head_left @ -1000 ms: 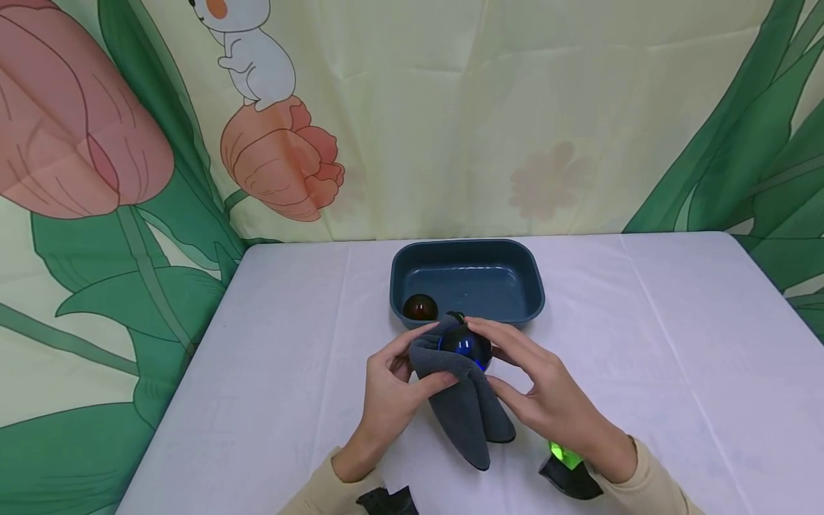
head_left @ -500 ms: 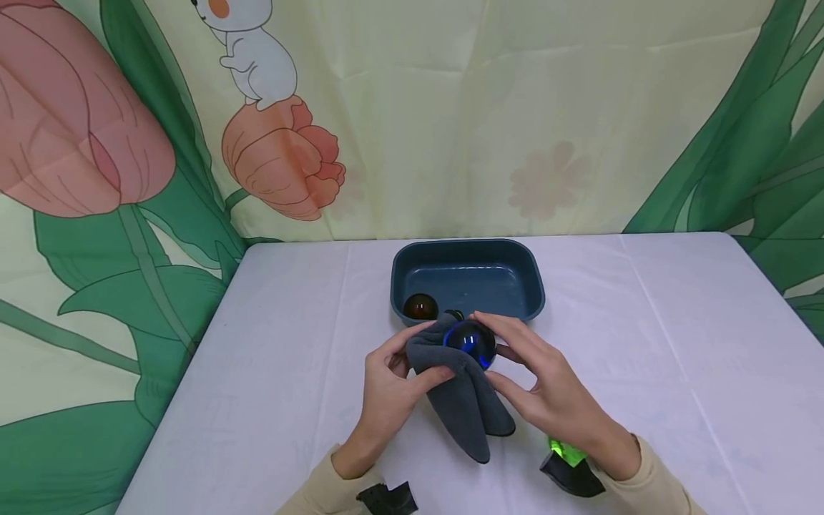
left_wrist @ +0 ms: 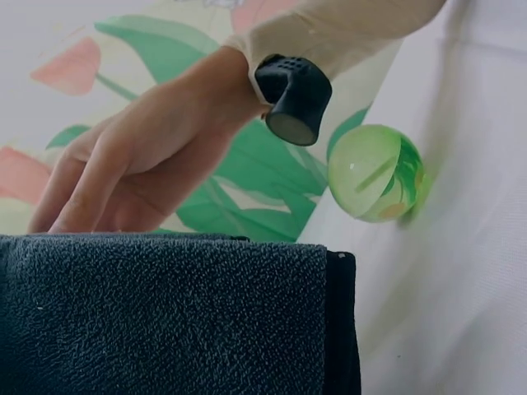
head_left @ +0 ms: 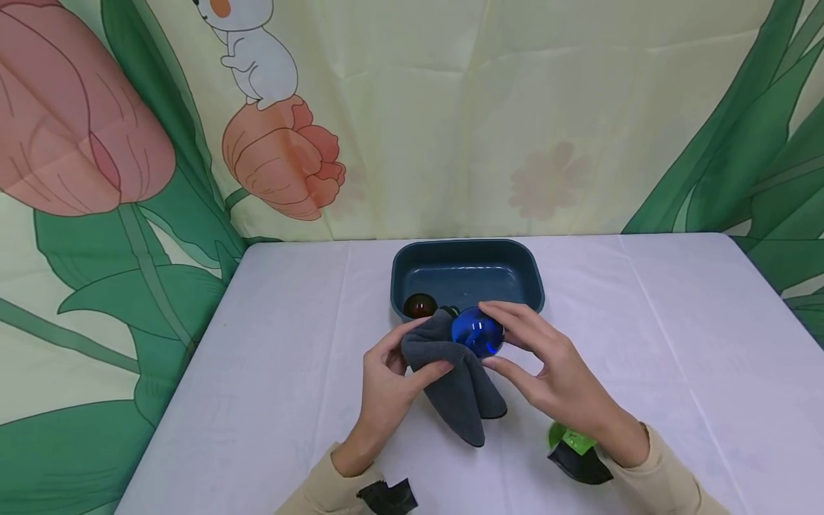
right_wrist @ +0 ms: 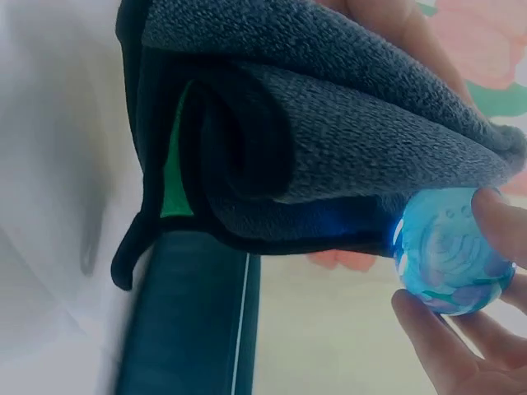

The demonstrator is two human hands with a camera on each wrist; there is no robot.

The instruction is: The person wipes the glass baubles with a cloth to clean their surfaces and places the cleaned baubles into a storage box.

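Head view: blue ball, glossy and round, sits pinched in the right hand grip, fingertips curled round it, touching the cloth. Left hand clamps that fuzzy grey cloth, just before the tray. Three balls: blue, amber in the tray, green on the counter. One rounded blue tray, one cloth.

Backdrop: pale yellow fabric wall hanging, pink tulips upper left, green leaves both sides. Foreground: white cloth-covered table, evenly lit.
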